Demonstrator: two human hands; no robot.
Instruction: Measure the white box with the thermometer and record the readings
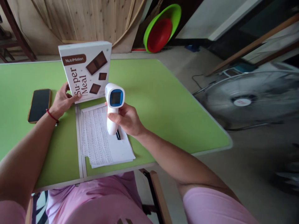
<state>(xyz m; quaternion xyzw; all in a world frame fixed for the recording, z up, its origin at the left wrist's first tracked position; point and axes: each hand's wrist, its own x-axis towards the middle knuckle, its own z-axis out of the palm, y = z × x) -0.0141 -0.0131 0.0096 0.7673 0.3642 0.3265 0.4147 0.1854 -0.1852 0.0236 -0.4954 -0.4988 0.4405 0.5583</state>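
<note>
My left hand (64,100) grips the lower left corner of a white box (81,71), thumb across its front. Printed on the box are "NutriMotion", "Su-per Meal" and brown chocolate pieces; it stands upright on the green table. In my right hand (127,118) is a white infrared thermometer (113,107), its blue-framed dark screen facing me and its front end toward the box. Below it lie handwritten paper sheets (100,146). A black pen (118,134) rests on them, partly hidden behind the thermometer's handle.
A phone in an orange-brown case (39,105) lies left of my left hand. The green folding table (168,115) has a pale metal edge. On the floor beyond stand a large fan (245,101) at the right and green and red basins (161,31) against the wall.
</note>
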